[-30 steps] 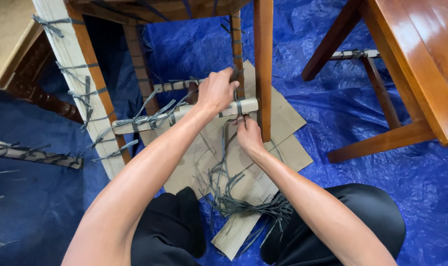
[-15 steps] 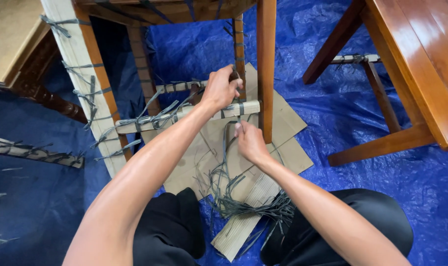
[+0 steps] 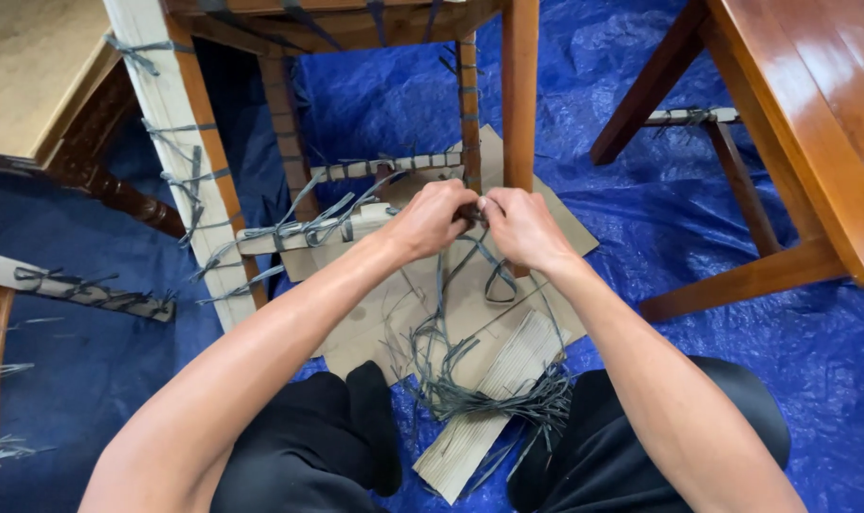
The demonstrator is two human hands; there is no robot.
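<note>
My left hand (image 3: 430, 220) and my right hand (image 3: 519, 226) meet at the lower rung (image 3: 299, 231) of a wooden chair (image 3: 519, 95), a crossbar padded in pale cardboard and bound with grey plastic ties. Both hands pinch a grey tie (image 3: 470, 252) at the rung's right end, beside the chair leg. The strand loops down below my right hand. A second wrapped rung (image 3: 384, 167) sits just behind.
A heap of loose grey ties (image 3: 480, 394) lies on flat cardboard sheets (image 3: 494, 380) between my knees. Blue tarp (image 3: 793, 342) covers the floor. A brown wooden table (image 3: 812, 123) stands at the right. Another wrapped piece (image 3: 71, 285) lies at the left.
My left hand dropped from above the rung and moved toward my right. My right hand rose to meet it, and both now grip the tie together.
</note>
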